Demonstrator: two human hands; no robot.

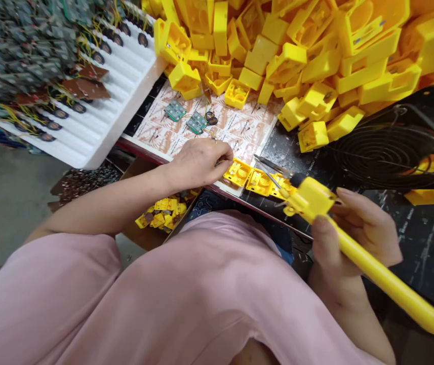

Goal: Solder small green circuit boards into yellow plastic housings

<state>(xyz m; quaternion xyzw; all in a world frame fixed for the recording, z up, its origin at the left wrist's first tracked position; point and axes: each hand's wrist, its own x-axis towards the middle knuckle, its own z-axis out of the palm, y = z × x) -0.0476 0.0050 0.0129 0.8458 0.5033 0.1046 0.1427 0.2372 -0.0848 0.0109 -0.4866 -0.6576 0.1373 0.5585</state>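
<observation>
- White foam tray [125,76] at 10 o'clock, loaded with wired-up circuit boards [27,56]
- Couple of green boards [196,122] at 11, lying on the desk [429,238]
- Left hand [205,159] near center, fingers pinched right by a row of yellow casings [260,181] at 3; can't tell if it's gripping anything
- Big yellow pile [296,56] at 1
- Right hand [368,223] at 4, wrapped around a yellow soldering gun [315,197], tip near the row

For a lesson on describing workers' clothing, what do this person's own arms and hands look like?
The left hand and right hand are both ungloved, with no cables visible on them. A plain, loose pink sleeve ends near the left elbow; the right sleeve's edge is hard to make out.
</observation>
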